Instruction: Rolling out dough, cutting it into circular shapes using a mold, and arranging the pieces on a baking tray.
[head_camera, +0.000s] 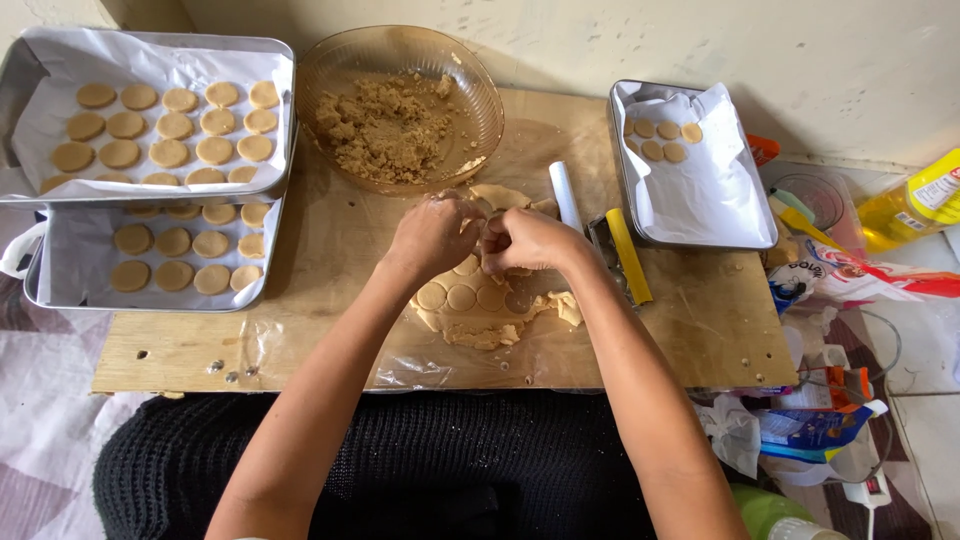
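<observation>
Both hands, left hand (432, 235) and right hand (528, 240), pinch dough sheet (475, 305). Glass bowl (480, 75) holds crumbly dough; right tray (700, 215) five rounds; left trays (285, 60) full.

Three paper-lined rectangular metal trays (283, 60) are counted, one round amber glass bowl (480, 85), and five pale round dough discs (667, 130) in the right-hand tray.

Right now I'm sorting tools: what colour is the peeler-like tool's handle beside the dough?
Yellow handle, head view.
</observation>
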